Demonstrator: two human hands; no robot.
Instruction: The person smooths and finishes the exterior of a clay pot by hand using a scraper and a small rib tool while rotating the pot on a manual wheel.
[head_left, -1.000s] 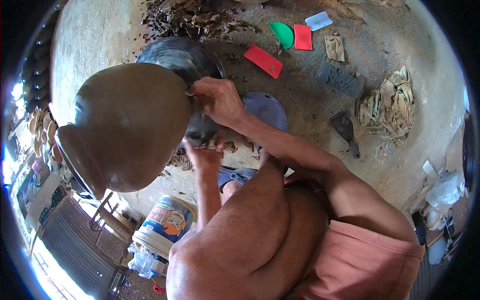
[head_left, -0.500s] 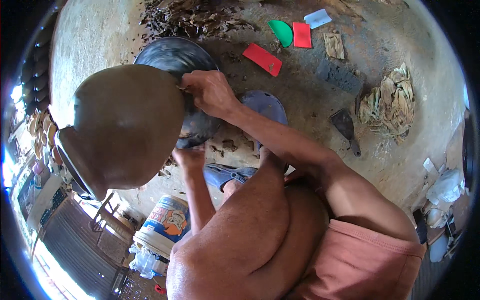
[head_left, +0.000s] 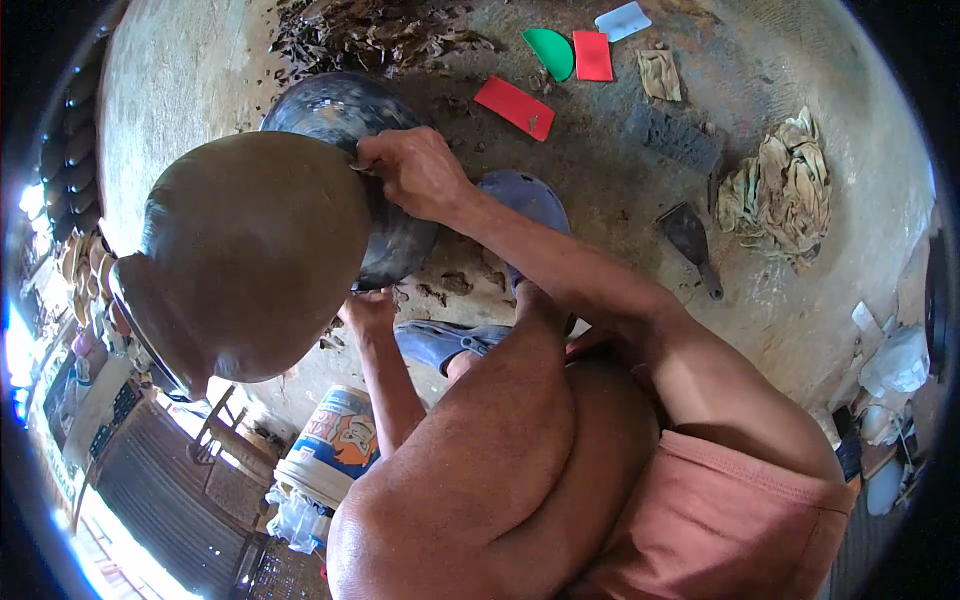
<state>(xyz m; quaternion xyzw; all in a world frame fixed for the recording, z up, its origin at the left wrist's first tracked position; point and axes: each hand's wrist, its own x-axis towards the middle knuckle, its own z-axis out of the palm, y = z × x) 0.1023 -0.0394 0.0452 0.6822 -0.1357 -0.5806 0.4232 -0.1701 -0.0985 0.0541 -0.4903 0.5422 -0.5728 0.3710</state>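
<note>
A large brown clay pot (head_left: 255, 250) with a round body and a flared rim fills the left side, its mouth turned to the lower left. Behind it shows a dark, clay-smeared turntable (head_left: 345, 110), partly hidden by the pot. My right hand (head_left: 415, 175) is closed at the pot's right edge, thumb and fingers pinched together; a small dark sliver shows at the fingertips, too little to name. Lower down, my left hand (head_left: 370, 310) is at the turntable's near rim, beside the pot, its fingers partly hidden.
On the floor lie red cards (head_left: 515, 108), a green half-disc (head_left: 550, 53), a dark block (head_left: 675, 138), a scraper (head_left: 690, 240) and crumpled cloth (head_left: 780, 195). Clay scraps (head_left: 370, 40) are heaped at the back. A printed bucket (head_left: 335, 440) stands lower left; my sandalled feet are near the turntable.
The turntable looks less blurred now, and the pot's surface has turned slightly. My left hand has shifted a little to the left; my right hand keeps almost the same place.
</note>
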